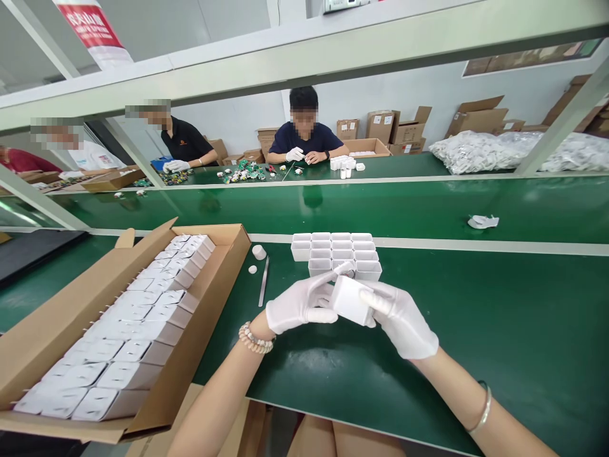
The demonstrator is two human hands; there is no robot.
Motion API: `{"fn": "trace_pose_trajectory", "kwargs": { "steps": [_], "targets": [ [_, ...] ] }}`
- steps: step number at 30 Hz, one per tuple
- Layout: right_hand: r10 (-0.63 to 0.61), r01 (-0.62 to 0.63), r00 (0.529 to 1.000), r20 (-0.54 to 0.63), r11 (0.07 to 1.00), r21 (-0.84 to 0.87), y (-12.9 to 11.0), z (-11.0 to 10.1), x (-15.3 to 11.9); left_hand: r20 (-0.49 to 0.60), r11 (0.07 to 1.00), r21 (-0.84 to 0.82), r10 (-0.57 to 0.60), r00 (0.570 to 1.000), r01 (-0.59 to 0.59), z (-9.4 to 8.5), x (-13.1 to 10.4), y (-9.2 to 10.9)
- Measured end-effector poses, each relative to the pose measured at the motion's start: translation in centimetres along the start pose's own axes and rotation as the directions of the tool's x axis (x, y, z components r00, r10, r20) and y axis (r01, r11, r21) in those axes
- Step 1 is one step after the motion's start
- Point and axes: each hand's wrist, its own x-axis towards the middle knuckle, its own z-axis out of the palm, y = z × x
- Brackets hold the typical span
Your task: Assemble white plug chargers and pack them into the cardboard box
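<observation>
Above the green tabletop, both my gloved hands are at one small white plastic box (351, 301). My right hand (402, 317) grips the box from the right, with its thumb on the near face. My left hand (304, 301) has its fingers curved around the left and far side, its index finger at the top edge; whether it bears the box cannot be told. Just behind my hands stand several open white boxes (332, 246) in rows. To their left lie metal tweezers (263, 282), a small white cylindrical cap (259, 252) and a white disc (252, 269).
A long cardboard carton (214, 273) at left holds rows of white boxes with lids. Beyond runs a green conveyor belt (228, 206) with a crumpled white piece (483, 221) on it. Co-workers sit across it near green circuit boards (245, 171). A metal beam (285, 63) crosses overhead.
</observation>
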Motion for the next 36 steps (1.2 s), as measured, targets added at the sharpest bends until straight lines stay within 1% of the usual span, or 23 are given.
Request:
{"fn": "trace_pose_trajectory", "kwargs": {
  "steps": [3,4,6,8,10,13,15,18,19,21,26,28,29,30,31,34,35,36],
  "targets": [
    [-0.091,0.095,0.995,0.032,0.973,-0.212,0.4,0.0,-0.1,-0.003,0.969,0.229,0.097,0.995,-0.094,-1.3,-0.5,0.6],
    [-0.129,0.14,0.99,0.056,0.945,-0.294,0.7,-0.1,0.0,-0.001,0.952,0.289,0.111,0.994,-0.106,-1.7,-0.7,0.7],
    [-0.181,0.235,0.97,0.16,0.866,-0.442,1.2,-0.2,0.3,-0.009,0.924,0.368,0.122,0.993,-0.11,-2.2,-1.1,0.9],
    [-0.155,0.286,0.948,0.277,0.793,-0.537,1.8,-0.5,0.7,-0.013,0.913,0.395,0.12,0.993,-0.105,-2.4,-1.3,1.0],
    [-0.106,0.308,0.931,0.349,0.743,-0.595,2.3,-0.8,1.1,-0.004,0.9,0.422,0.122,0.993,-0.109,-2.4,-1.4,0.9],
    [-0.09,0.344,0.912,0.401,0.7,-0.626,2.7,-1.2,1.5,-0.003,0.878,0.462,0.143,0.99,-0.126,-2.3,-1.3,0.4],
    [-0.095,0.374,0.893,0.439,0.7,-0.608,2.6,-1.3,1.6,-0.02,0.864,0.485,0.169,0.985,-0.138,-2.4,-1.4,0.1],
    [-0.156,0.48,0.831,0.533,0.685,-0.548,2.4,-1.2,1.7,-0.058,0.844,0.515,0.21,0.976,-0.151,-2.8,-1.8,-0.4],
    [-0.186,0.521,0.809,0.558,0.666,-0.534,2.4,-1.2,1.7,-0.065,0.838,0.524,0.218,0.974,-0.153,-2.9,-1.9,-0.6],
    [-0.226,0.578,0.781,0.583,0.615,-0.536,2.4,-1.1,1.7,-0.068,0.828,0.541,0.22,0.973,-0.149,-3.1,-2.3,-0.9],
    [-0.24,0.642,0.751,0.615,0.481,-0.597,2.6,-0.9,2.0,-0.078,0.804,0.581,0.209,0.975,-0.126,-3.0,-3.3,-1.6],
    [-0.25,0.672,0.727,0.64,0.449,-0.589,2.7,-1.0,2.1,-0.077,0.789,0.604,0.204,0.976,-0.117,-2.9,-3.5,-1.5],
    [-0.26,0.683,0.716,0.648,0.448,-0.576,2.7,-1.1,2.2,-0.07,0.778,0.618,0.198,0.978,-0.113,-2.8,-3.4,-1.3],
    [-0.269,0.678,0.72,0.639,0.465,-0.569,2.8,-1.3,2.2,-0.059,0.765,0.635,0.189,0.98,-0.11,-2.7,-3.3,-1.1],
    [-0.275,0.651,0.745,0.608,0.499,-0.572,3.0,-1.6,2.3,-0.043,0.75,0.653,0.178,0.983,-0.107,-2.7,-3.1,-0.8],
    [-0.235,0.477,0.87,0.434,0.628,-0.615,3.7,-2.3,2.2,0.021,0.697,0.708,0.139,0.99,-0.113,-2.2,-2.2,0.0],
    [-0.208,0.424,0.897,0.391,0.657,-0.624,4.0,-2.3,2.2,0.044,0.678,0.725,0.128,0.991,-0.12,-2.0,-2.0,0.2],
    [-0.182,0.391,0.911,0.37,0.665,-0.636,4.3,-2.2,2.1,0.064,0.659,0.741,0.12,0.991,-0.128,-1.7,-1.9,0.5]
  ]
}}
